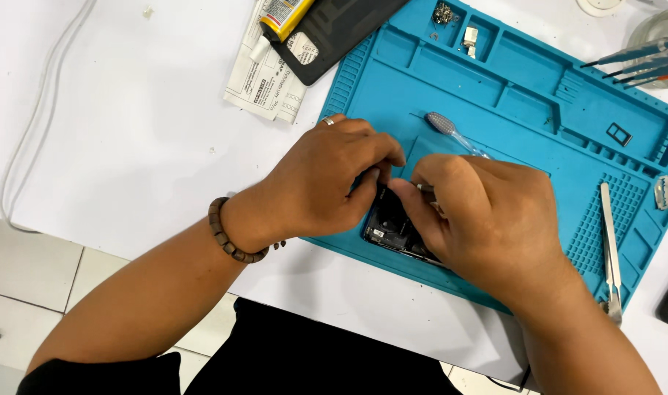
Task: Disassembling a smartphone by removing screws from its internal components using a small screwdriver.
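Note:
An opened black phone (389,228) with its insides showing lies on a blue repair mat (495,95). Both of my hands cover most of it. My left hand (327,183), with a ring and a brown bead bracelet on the wrist, presses its fingertips down on the phone's upper part. My right hand (488,219) pinches a small thin metal tool at the same spot, fingertip to fingertip with the left. A clear-handled brush (451,132) lies on the mat just beyond my hands.
Tweezers (610,249) lie on the mat's right side, with small screws and parts (445,13) in its top compartments. A glue tube (281,18), a dark panel (341,29) and folded paper (264,80) sit at the top. A screwdriver cup (656,51) stands far right; a white cable (34,124) runs left.

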